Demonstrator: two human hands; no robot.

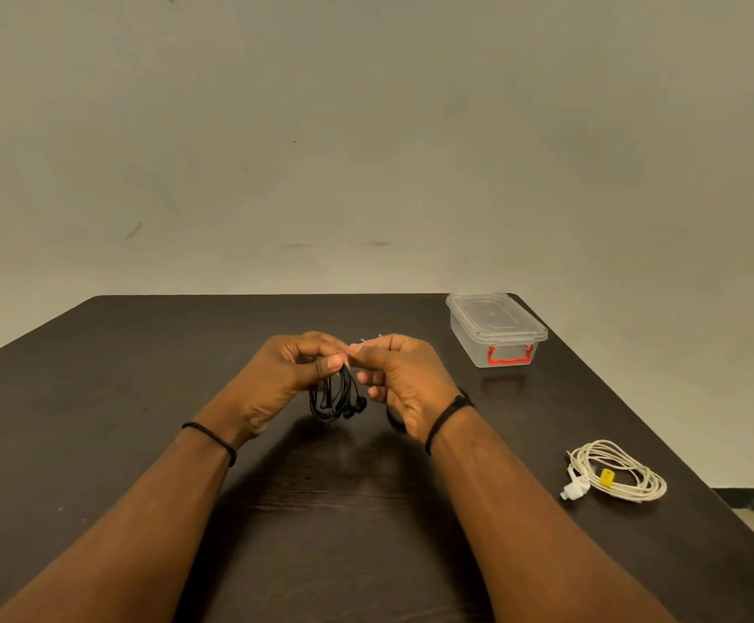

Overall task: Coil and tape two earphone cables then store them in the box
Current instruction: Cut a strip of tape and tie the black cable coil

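Dark table (96, 397): closed box (496, 328), white coil (616, 472)

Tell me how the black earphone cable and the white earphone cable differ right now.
The black earphone cable hangs coiled from the left hand, above the table; the white earphone cable lies on the table at the right. The white one carries a yellow band; whether the black one is taped is unclear. Both are coiled.

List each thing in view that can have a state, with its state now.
Black earphone cable: coiled, hanging from the left hand.
Right hand: fingers pinching a small clear strip, likely tape.
White earphone cable: coiled, bound with yellow tape, lying on the table.
Box: lid on, red latch down.
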